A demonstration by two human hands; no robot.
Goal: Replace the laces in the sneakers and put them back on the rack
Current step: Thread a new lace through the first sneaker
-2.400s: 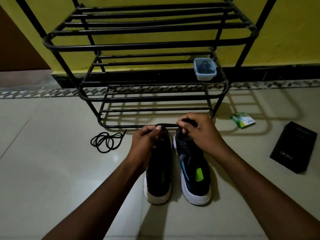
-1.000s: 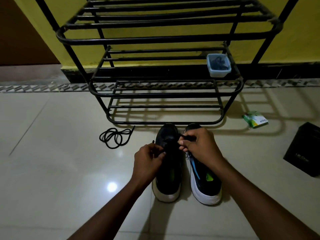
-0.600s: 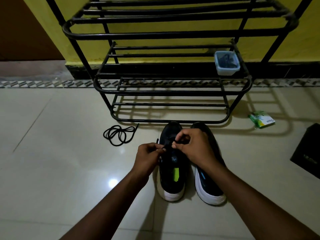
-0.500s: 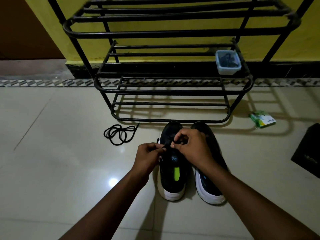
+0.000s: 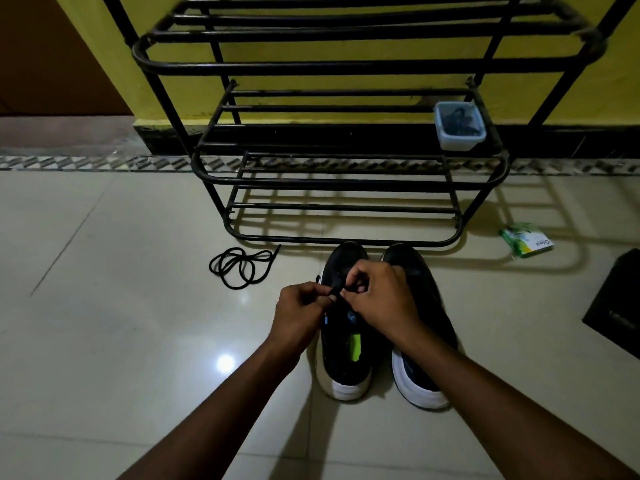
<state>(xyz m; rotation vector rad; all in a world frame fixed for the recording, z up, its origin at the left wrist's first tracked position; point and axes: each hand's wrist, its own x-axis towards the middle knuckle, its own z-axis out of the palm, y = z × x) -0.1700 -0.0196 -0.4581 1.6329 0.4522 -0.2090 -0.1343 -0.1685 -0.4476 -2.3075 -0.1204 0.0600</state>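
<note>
Two black sneakers with white soles stand side by side on the floor, toes toward the rack: the left sneaker (image 5: 346, 358) and the right sneaker (image 5: 427, 306). My left hand (image 5: 299, 313) and my right hand (image 5: 379, 297) meet over the left sneaker's lacing area. Both pinch a short black lace (image 5: 336, 289) between their fingertips. A loose black lace (image 5: 239, 266) lies coiled on the tiles to the left. The black metal shoe rack (image 5: 346, 183) stands just beyond the sneakers, against the yellow wall.
A small clear plastic box (image 5: 459, 128) with dark contents sits on the rack's middle shelf at the right. A green and white packet (image 5: 526, 239) lies on the floor at the right. A black box (image 5: 614, 303) lies at the right edge.
My hands moved from stretching the lace across both toes to pinching it close together over the left sneaker. The view shifted, so the rack and sneakers sit further right.
</note>
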